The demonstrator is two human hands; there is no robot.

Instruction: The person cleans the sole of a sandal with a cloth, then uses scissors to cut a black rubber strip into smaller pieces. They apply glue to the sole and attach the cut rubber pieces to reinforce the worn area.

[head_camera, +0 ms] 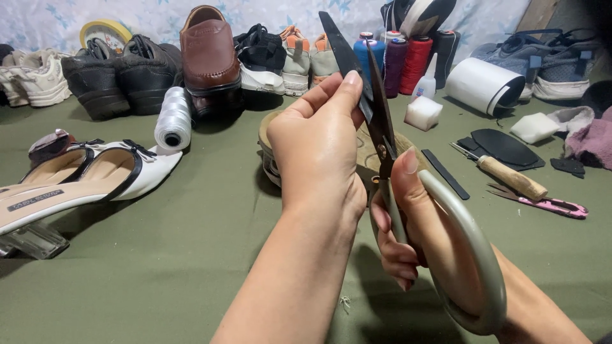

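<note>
Green cloth covers the desk (pixel 159 267), and two hands are up over the middle of it. A big pair of scissors (pixel 382 137) stands almost straight up, with its dark blades pointing to the far side. One blade tip leans left and the other sits just right of it, so the blades are open a little. The right hand (pixel 408 223) is curled shut around the scissors' pale handle loops, with the thumb on top and the fingers tucked through. The left hand (pixel 319 150) is closed in a pinch, and its thumb and fingers press on the blades near the top. Behind the hands a round tan shoe sole (pixel 271 150) lies on the desk, partly hidden. On the near left lies a white sandal with black trim (pixel 83 175). A spool of white thread (pixel 173 121) lies on its side just past the sandal. Far back, a row of shoes lines the wall, with a brown loafer (pixel 209 54) tipped up among them. Right of the scissors' tips stand some thread cones (pixel 401 60) in blue, purple and red. A small white block (pixel 422 113) sits near them, and a white roll (pixel 482 85) lies further right. On the right side lie a tool with a wooden handle (pixel 510 178) and a pink cutter (pixel 548 204), close together. Some flat black pieces (pixel 503 146) rest just behind them.
</note>
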